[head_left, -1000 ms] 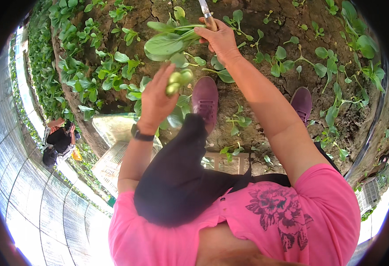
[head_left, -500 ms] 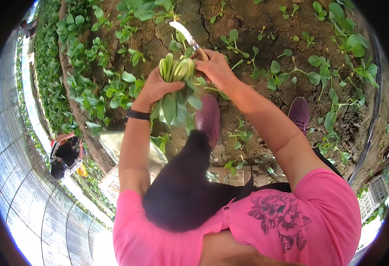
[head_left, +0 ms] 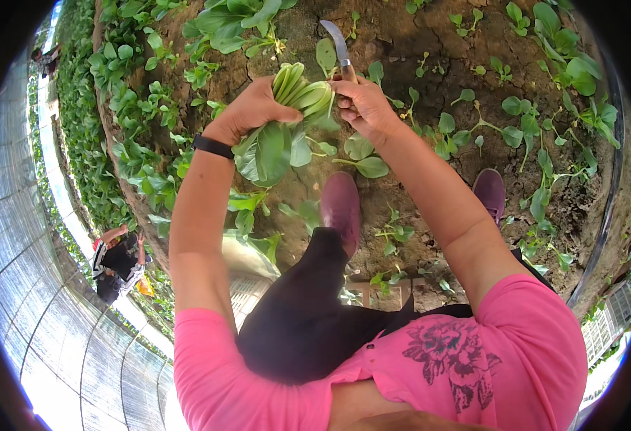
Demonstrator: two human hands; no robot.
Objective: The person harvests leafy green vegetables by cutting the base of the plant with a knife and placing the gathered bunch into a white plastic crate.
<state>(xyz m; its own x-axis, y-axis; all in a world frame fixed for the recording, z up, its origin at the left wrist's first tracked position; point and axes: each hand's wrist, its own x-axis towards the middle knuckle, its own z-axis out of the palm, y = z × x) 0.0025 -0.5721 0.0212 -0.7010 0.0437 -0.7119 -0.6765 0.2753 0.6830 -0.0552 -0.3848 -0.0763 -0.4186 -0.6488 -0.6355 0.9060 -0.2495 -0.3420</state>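
My left hand (head_left: 252,109) is closed round a bunch of bok choy (head_left: 307,97). Its pale green stem ends point up and away from me, and the broad leaves hang down below the fist. To its right, my right hand (head_left: 364,108) grips a small curved knife (head_left: 340,44) by its wooden handle. The blade stands upright, pointing away from me and clear of the bunch. The thumb and fingers of that hand are close against the right side of the stems; whether they pinch a leaf I cannot tell. A few green leaves (head_left: 364,164) show just below that hand.
Leafy plants (head_left: 236,21) grow along the left and far side, with sparser seedlings (head_left: 524,118) to the right on cracked brown soil (head_left: 409,65). My purple shoes (head_left: 341,205) stand among them. Behind my left arm is a pale crate (head_left: 247,293). Another person (head_left: 119,262) is far left.
Both hands have moved slightly away from me and to the right, carrying the bunch and the knife. The blade now stands more upright. My left forearm has swung outward.
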